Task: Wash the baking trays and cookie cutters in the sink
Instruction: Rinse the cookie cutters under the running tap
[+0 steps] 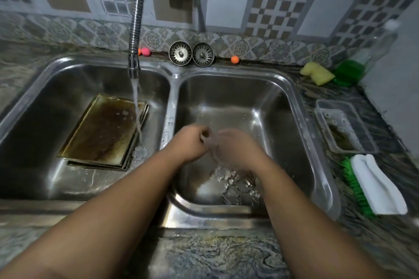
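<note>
A stack of browned baking trays (102,131) lies in the left basin of the steel double sink (172,88), with tap water running onto its right edge. Beside the stack's front right corner sits a round clear cutter (141,153). Several metal cookie cutters (238,186) lie on the floor of the right basin. Over that basin my left hand (189,142) and my right hand (231,149) meet, both holding one blurred, pale cookie cutter (209,139) between their fingers.
The flexible tap hose (137,18) hangs over the left basin. Two sink strainers (191,54) lean on the back ledge. At the right lie a yellow sponge (316,73), a green soap dish (347,72), a clear plastic tray (344,129), a white cloth (378,184) and a green brush (357,186).
</note>
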